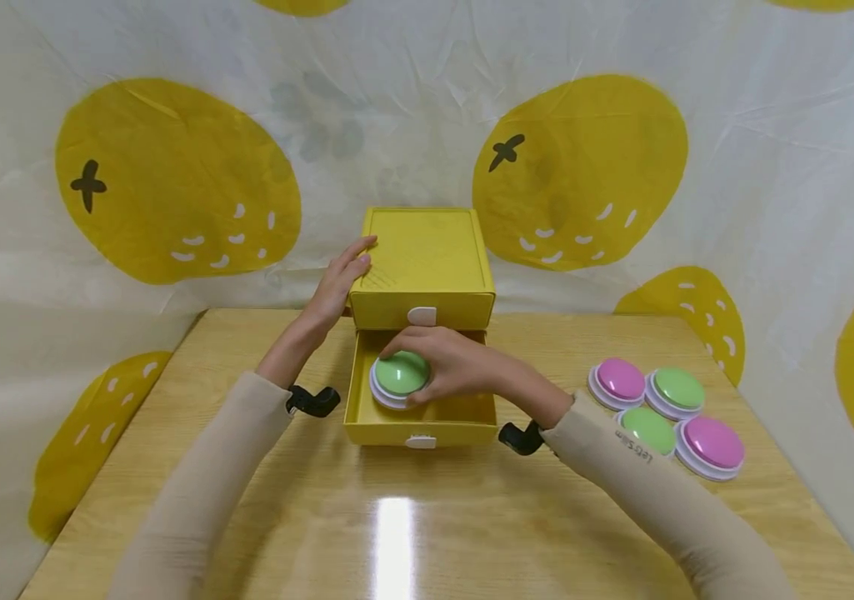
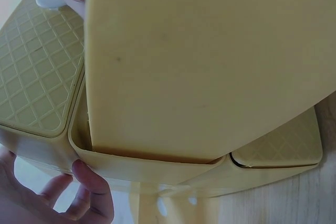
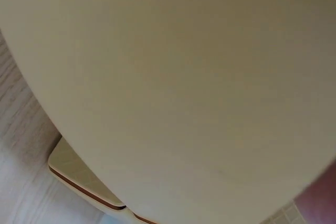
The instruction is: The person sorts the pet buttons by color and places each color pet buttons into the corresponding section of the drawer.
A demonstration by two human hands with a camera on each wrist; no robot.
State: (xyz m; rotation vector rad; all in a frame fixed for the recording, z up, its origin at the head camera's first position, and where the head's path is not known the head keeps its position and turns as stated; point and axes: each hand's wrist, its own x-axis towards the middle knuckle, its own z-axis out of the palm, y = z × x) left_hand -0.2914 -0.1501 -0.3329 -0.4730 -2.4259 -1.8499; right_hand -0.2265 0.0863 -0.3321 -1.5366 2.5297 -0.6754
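Your right hand [image 1: 456, 364] grips a green-domed button [image 1: 401, 373] in the pulled-out lower drawer [image 1: 464, 435], left of its middle. Your left hand [image 1: 333, 289] rests, fingers extended, on the left edge of the yellow cabinet [image 1: 427, 250], whose upper drawer [image 1: 464, 311] is closed. One button shows inside (your hand hides some drawer floor); two pink buttons [image 1: 621, 378] [image 1: 713, 442] and two green buttons [image 1: 679, 388] [image 1: 648, 429] sit right on the tabletop [image 1: 516, 533], whether finished or waiting unclear.

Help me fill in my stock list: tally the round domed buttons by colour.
Green buttons: 3 (one held by the right hand at the open drawer, two on the table)
Pink buttons: 2 (both on the table)
Total: 5
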